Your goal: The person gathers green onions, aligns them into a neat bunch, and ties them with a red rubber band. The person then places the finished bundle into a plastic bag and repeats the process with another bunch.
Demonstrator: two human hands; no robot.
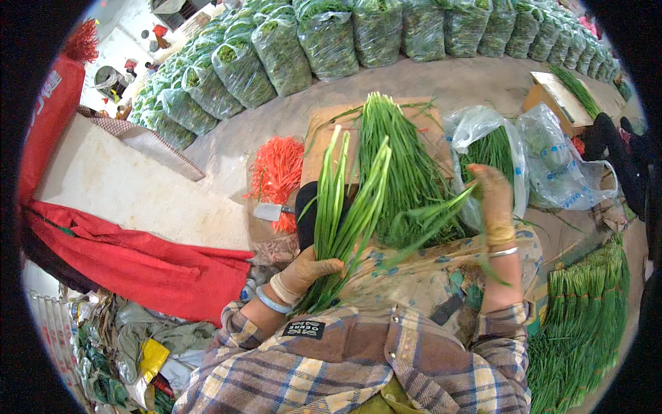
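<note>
My left hand (pixel 306 274), in a thin glove, grips a small bunch of garlic chives (pixel 358 212) low on the leaves, pale stem ends pointing up and away. Off to the right, my gloved right hand (pixel 492 199) is raised, pinching a few loose green leaves (pixel 434 220) that trail down and left, blurred. Beyond both hands, a large heap of chives (pixel 398 155) lies on a brown board (pixel 323 155), stems toward the far side. Just behind my right hand stands an open clear plastic bag (pixel 457 127) with green leaves inside.
Orange-red ties (pixel 276 163) and a cleaver (pixel 269 211) lie left of the board. Tied chive bundles (pixel 579 321) are stacked at lower right. Filled plastic sacks (pixel 326 41) line the back. A red cloth (pixel 150 259) drapes at left. Another person's dark-clad leg (pixel 623 160) shows at right.
</note>
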